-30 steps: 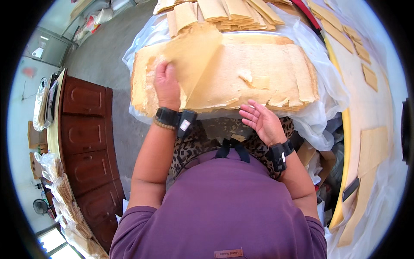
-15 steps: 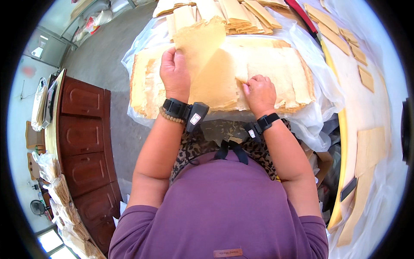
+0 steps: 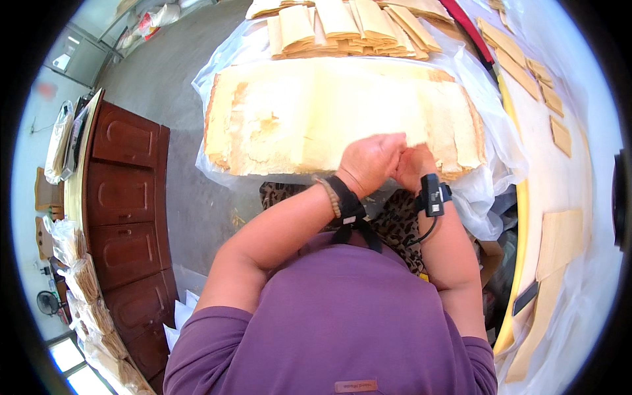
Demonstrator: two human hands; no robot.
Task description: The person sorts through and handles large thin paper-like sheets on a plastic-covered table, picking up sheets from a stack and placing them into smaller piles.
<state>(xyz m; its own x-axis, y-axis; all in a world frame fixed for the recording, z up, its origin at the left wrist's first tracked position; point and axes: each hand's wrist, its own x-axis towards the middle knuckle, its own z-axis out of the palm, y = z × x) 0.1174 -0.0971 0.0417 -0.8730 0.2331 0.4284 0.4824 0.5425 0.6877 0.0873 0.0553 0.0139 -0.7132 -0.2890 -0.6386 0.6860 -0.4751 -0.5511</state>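
A wide stack of thin, pale tan sheets (image 3: 260, 112) with ragged edges lies on clear plastic in front of me, its middle washed out by bright light. My left hand (image 3: 372, 163) has reached across to the stack's right front part. There it meets my right hand (image 3: 415, 167), and the two touch. Fingers of both hands are curled closed. What they pinch is hidden between them; a pale ragged edge shows just above the right hand.
Folded tan strips (image 3: 342, 26) are piled beyond the stack. To the right runs a yellow-edged table (image 3: 520, 230) with cut tan pieces (image 3: 559, 243) and a phone (image 3: 525, 298). A dark red cabinet (image 3: 125, 197) stands at the left. Clear plastic (image 3: 484, 204) hangs off the stack's right side.
The sheet my left hand held up is no longer raised. My left hand has moved right and down to join my right hand, which has come slightly nearer to me.
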